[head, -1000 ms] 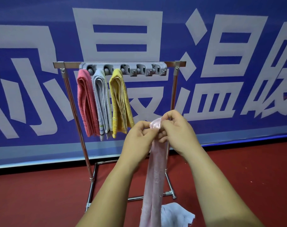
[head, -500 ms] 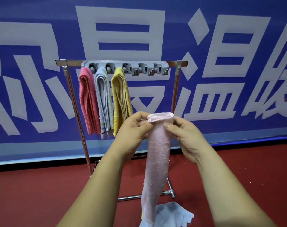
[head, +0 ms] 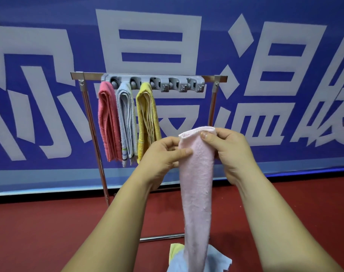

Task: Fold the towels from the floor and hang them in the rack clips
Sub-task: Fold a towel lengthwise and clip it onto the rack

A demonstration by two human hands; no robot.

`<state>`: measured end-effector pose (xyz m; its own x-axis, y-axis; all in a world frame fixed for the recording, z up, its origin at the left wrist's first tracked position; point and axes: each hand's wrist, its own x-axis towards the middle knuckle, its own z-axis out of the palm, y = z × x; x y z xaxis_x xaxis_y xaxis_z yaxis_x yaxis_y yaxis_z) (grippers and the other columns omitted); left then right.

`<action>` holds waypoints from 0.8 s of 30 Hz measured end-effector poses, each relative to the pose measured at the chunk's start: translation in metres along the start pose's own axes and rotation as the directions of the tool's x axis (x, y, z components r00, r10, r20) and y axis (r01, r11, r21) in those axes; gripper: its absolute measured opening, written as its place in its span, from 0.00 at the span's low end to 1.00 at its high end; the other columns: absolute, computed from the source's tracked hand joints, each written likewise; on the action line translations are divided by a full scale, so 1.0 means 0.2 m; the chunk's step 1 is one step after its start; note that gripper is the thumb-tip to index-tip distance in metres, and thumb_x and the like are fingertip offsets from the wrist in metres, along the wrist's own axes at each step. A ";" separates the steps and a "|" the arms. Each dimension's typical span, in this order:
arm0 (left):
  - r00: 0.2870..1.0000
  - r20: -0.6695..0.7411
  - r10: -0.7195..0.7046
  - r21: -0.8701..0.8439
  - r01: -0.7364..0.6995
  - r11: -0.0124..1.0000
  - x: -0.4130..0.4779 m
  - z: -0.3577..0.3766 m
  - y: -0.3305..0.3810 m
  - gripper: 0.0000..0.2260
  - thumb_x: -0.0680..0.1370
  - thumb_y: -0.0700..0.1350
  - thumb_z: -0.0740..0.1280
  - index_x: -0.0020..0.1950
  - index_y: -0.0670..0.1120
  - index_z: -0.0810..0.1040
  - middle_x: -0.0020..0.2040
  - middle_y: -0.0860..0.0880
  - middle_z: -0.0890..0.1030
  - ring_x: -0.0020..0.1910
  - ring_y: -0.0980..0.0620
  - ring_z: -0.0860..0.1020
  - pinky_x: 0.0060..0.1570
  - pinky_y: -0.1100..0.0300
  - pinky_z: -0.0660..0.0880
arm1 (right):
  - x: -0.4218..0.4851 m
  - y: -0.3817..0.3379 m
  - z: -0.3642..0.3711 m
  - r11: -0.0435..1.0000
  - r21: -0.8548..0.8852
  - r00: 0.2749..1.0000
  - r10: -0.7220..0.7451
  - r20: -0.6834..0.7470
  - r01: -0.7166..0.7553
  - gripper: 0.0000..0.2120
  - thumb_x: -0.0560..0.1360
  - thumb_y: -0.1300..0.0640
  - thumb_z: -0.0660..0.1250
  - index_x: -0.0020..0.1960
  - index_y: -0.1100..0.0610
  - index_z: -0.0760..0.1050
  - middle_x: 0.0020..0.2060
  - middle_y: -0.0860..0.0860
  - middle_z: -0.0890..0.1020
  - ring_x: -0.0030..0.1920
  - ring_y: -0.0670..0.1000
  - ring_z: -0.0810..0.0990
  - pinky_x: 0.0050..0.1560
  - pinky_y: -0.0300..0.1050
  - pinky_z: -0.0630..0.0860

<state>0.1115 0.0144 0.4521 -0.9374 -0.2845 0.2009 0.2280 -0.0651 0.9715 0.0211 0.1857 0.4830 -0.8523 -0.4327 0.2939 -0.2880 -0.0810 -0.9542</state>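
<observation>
Currently held: pale pink towel [head: 197, 183], folded into a long narrow strip and hanging straight down from the grip.

- Left hand [head: 163, 154]: pinches the strip's left edge just under the top, thumb laid across the front.
- Right hand [head: 230, 152]: pinches the top right corner, thumb on the front by the folded top edge.
- Both hands grip the cloth and face each other, with the towel between them.

Beyond the grip, up and to its left: metal rack [head: 92, 124] carrying a grey clip strip [head: 153, 85] on its top bar.

- Three clips are filled, counting away from the grip: yellow towel [head: 147, 114], grey-blue towel [head: 126, 118], deep pink towel [head: 107, 122]. Each is folded and hanging.
- Two further clips sit at the strip's right end, above the grip.

Below the grip, on the red floor [head: 49, 232]: loose light blue towel [head: 179, 262] and pale yellow towel [head: 176, 250], partly hidden behind the strip's lower end.

Behind everything: blue banner [head: 49, 36] with large white characters.
</observation>
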 end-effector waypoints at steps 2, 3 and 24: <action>1.000 -0.015 -0.009 -0.023 0.009 1.000 0.00 -0.01 -0.02 0.01 0.80 0.39 0.74 0.50 0.43 0.83 0.47 0.45 0.85 0.46 0.50 0.84 0.45 0.57 0.81 | 0.00 0.00 -0.01 1.000 0.022 1.000 0.019 -0.001 -0.019 0.06 0.81 0.56 0.72 0.52 0.54 0.89 0.47 0.55 0.89 0.50 0.56 0.88 0.49 0.56 0.84; 1.000 -0.021 -0.008 -0.037 0.007 0.999 0.01 -0.01 -0.03 0.03 0.81 0.41 0.73 0.48 0.44 0.83 0.46 0.46 0.84 0.44 0.51 0.83 0.44 0.57 0.81 | 0.00 0.01 -0.01 0.999 0.037 0.999 0.032 0.003 -0.033 0.07 0.81 0.56 0.72 0.53 0.55 0.89 0.48 0.56 0.89 0.50 0.56 0.88 0.49 0.56 0.84; 0.979 0.125 -0.161 -0.022 0.165 0.986 -0.01 -0.03 -0.22 0.20 0.69 0.39 0.83 0.57 0.39 0.80 0.55 0.37 0.85 0.54 0.39 0.84 0.62 0.40 0.80 | 0.10 -0.09 -0.02 0.986 0.041 0.981 0.164 -0.104 -0.161 0.07 0.82 0.58 0.71 0.51 0.60 0.86 0.48 0.60 0.89 0.45 0.55 0.86 0.49 0.54 0.82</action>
<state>0.1048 0.0124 0.4088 -0.9873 -0.1485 0.0561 0.0760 -0.1320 0.9883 0.0082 0.1815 0.5071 -0.9288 -0.3441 0.1375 -0.1291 -0.0472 -0.9905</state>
